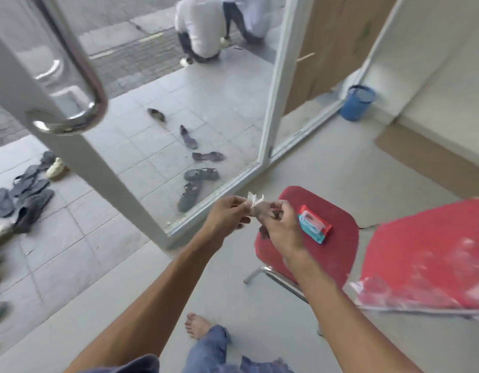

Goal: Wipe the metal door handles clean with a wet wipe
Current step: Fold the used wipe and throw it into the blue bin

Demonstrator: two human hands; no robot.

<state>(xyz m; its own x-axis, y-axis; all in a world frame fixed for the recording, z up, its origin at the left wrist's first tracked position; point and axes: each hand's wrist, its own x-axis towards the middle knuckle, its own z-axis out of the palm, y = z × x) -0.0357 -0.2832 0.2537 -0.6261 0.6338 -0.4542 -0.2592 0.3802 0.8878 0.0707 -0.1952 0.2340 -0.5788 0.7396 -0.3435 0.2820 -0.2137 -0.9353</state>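
Both hands up at mid-frame, close together over the floor; left hand [227,216] and right hand [276,224] each pinching an edge of a small white wet wipe [253,201], bunched and crumpled between the fingertips; fingers curled round it on both sides. Just right of the hands, a red chair seat [332,230] carrying a teal-and-red wipes pack [313,224], lying flat near the seat's middle. Up at top left, well apart from the hands, the metal door handle [79,76]: a curved shiny bar fixed to the white frame of a glass door [79,157], untouched by either hand. Through the glass, scattered sandals [198,184] on grey tiles; a blue bin [358,102] by the far wall; a second red seat [432,251] at right.
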